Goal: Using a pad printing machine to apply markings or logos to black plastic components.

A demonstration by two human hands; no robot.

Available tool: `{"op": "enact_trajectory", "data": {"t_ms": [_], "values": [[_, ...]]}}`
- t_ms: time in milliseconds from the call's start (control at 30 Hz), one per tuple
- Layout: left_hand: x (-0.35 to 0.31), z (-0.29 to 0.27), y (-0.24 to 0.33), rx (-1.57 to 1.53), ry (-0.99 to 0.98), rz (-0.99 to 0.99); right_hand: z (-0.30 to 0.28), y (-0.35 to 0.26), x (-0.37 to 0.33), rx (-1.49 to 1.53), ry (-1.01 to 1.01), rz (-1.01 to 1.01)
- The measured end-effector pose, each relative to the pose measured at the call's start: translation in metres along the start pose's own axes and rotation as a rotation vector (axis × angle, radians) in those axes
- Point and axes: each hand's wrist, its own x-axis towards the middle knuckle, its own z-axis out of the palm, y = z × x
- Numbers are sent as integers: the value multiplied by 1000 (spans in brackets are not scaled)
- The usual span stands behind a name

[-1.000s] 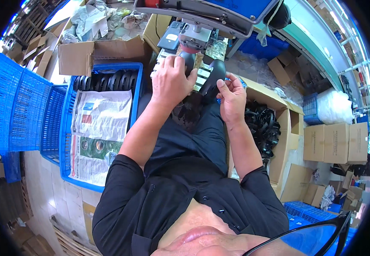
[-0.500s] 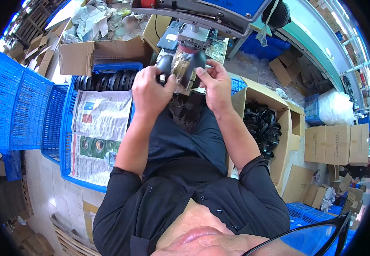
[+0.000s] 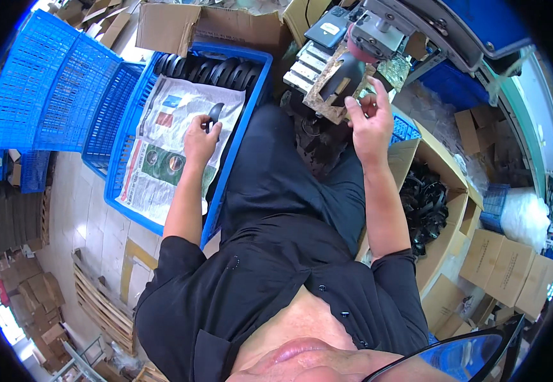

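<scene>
My left hand [image 3: 200, 141] pinches a curved black plastic-looking piece [image 3: 215, 113] over a newspaper sheet [image 3: 181, 102] lying in a blue basket [image 3: 116, 186]. Whether the piece touches the paper, I cannot tell. My right hand [image 3: 373, 126] is at the near right edge of a worn fixture block [image 3: 323, 107], its thumb and fingers apart. Another dark, rounded piece [image 3: 344, 77] sits on that block, beneath the reddish pad [image 3: 360, 51] of a press-like machine [image 3: 378, 39]. Contact between my right fingertips and the block is unclear.
Similar black curved parts [image 3: 216, 71] stand in a row at the basket's far end. To my right, a cardboard box [image 3: 458, 219] holds a heap of black parts [image 3: 424, 207]. A phone [image 3: 327, 28] lies beside the machine. Stacked cartons [image 3: 496, 267] stand farther right.
My left hand has moved from the machine over to the newspaper, carrying a black piece. My right hand stays by the fixture, its fingers now off the piece. The view has swung left.
</scene>
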Motion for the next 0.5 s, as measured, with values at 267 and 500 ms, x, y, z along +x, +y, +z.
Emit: {"op": "enact_trajectory", "data": {"t_ms": [267,500], "values": [[37,53,0,55,-151,172,-91,31,-50,-63,133,160],[33,55,0,98,-159,251,-244,98,-131,-561,281,281]]}}
